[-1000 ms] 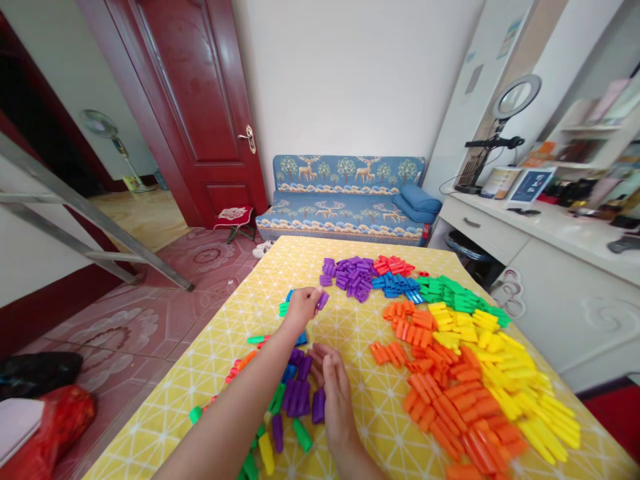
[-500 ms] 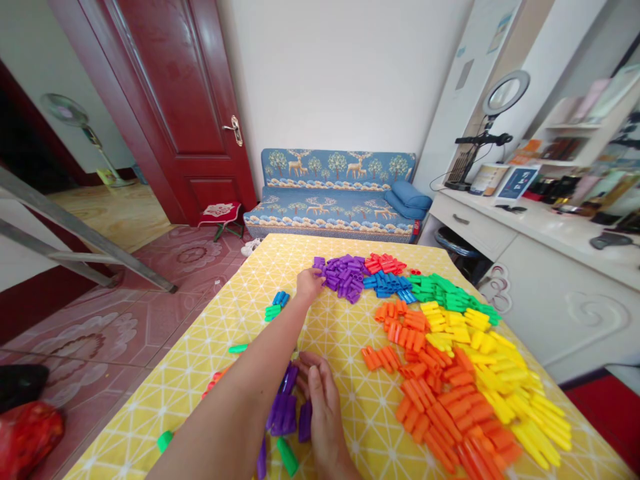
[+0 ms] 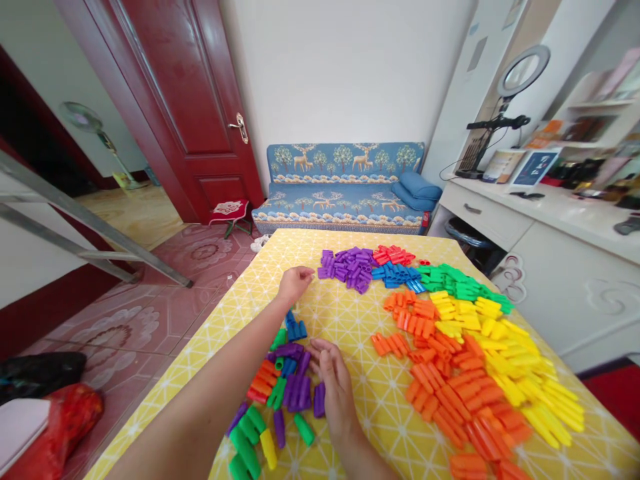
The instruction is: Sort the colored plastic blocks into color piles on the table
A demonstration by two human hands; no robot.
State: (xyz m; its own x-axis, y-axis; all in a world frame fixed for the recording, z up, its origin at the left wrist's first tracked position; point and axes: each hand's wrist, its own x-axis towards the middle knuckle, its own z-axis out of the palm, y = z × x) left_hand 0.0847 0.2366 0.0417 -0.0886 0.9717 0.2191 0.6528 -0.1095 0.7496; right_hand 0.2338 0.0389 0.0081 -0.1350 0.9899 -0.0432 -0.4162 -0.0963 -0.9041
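Left grip, outstretched, curls beside purple pile.

We see a blue deer-patterned fabric sofa, a dark red panelled door and a black-framed ring light.

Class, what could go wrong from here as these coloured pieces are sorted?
Colours might mix: the purple pile lies right against the blue pile, and the orange pieces border the yellow ones.
The left forearm slants close beside the mixed-colour pieces, so it could nudge some as it moves.
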